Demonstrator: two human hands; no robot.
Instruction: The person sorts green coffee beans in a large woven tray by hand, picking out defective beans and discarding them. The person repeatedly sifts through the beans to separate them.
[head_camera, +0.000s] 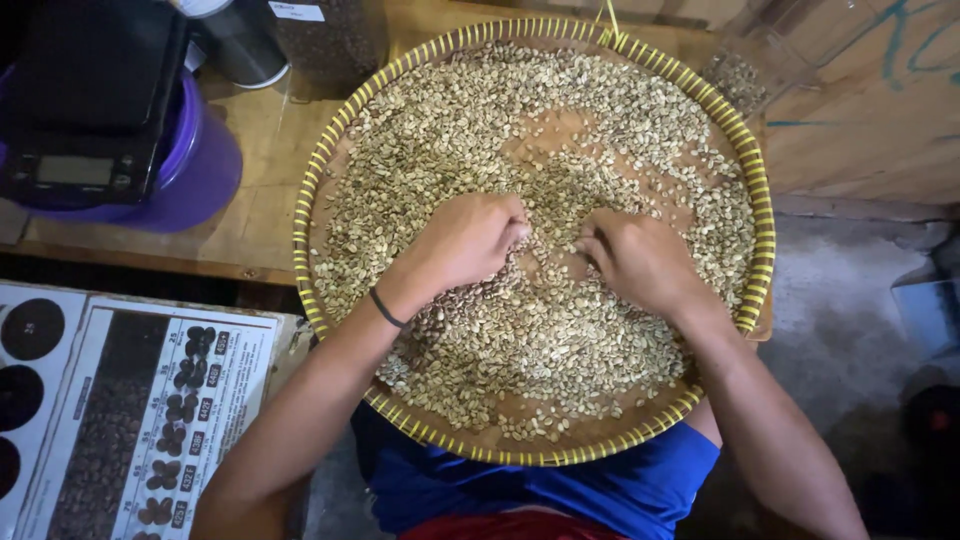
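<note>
A round woven tray (310, 190) with a yellow-and-dark striped rim rests partly on a wooden table and partly over my lap. Pale green coffee beans (470, 130) cover most of it, with bare patches of brown weave near the middle. My left hand (462, 240), a dark band on its wrist, lies knuckles up on the beans at the tray's centre, fingers curled into them. My right hand (640, 260) rests beside it, fingers bent down among the beans. The two hands' fingertips are a short gap apart. Whether either hand pinches a bean is hidden.
A purple bucket (200, 170) with a black digital scale (85, 120) on top stands at the far left of the wooden table (260, 220). A dark cylinder (245, 45) stands behind it. A printed chart of bean pictures (150, 420) lies at lower left. Clear plastic container (770, 55) at upper right.
</note>
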